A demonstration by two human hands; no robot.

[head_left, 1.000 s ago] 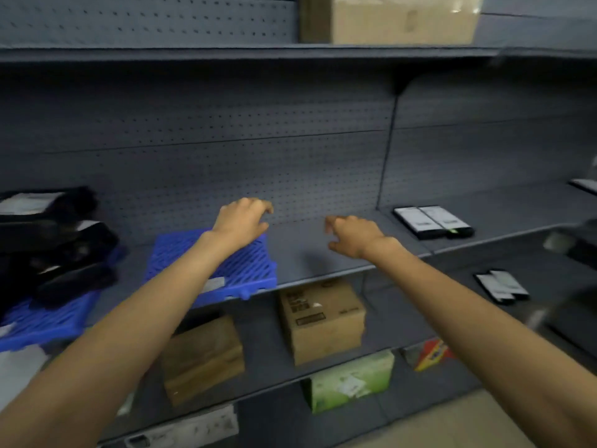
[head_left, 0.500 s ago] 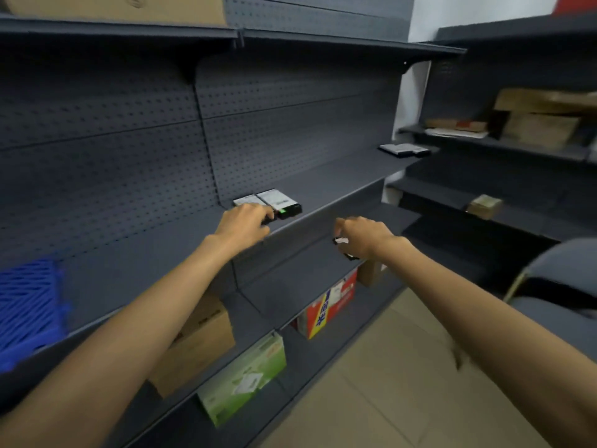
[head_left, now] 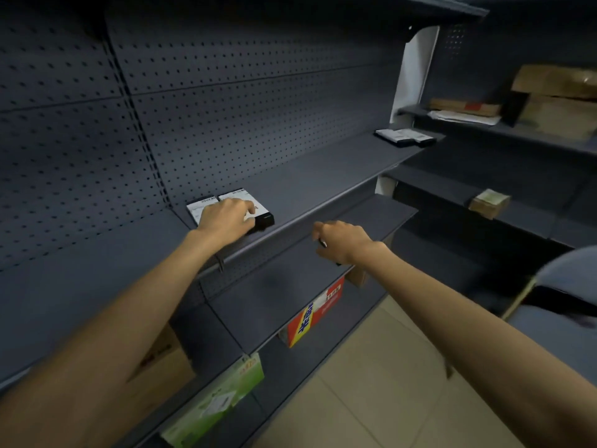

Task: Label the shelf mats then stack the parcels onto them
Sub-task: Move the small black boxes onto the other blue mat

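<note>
1. The left hand (head_left: 227, 218) lies palm down, fingers spread and loosely bent, on a pair of flat black parcels with white labels (head_left: 262, 212); it rests on them rather than gripping.
2. These parcels lie side by side on the dark grey metal shelf (head_left: 323, 176), near its front edge.
3. The right hand (head_left: 342, 242) hovers in front of the shelf edge, curled around a small dark pen-like object (head_left: 322, 243).
4. A second pair of black labelled parcels (head_left: 403, 138) lies at the shelf's far end.
5. Below stand a red and yellow carton (head_left: 315, 313) and a green and white box (head_left: 223, 399).

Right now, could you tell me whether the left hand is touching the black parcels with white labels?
Touching: the head view shows the left hand lying on the black parcels with white labels, covering them.
</note>
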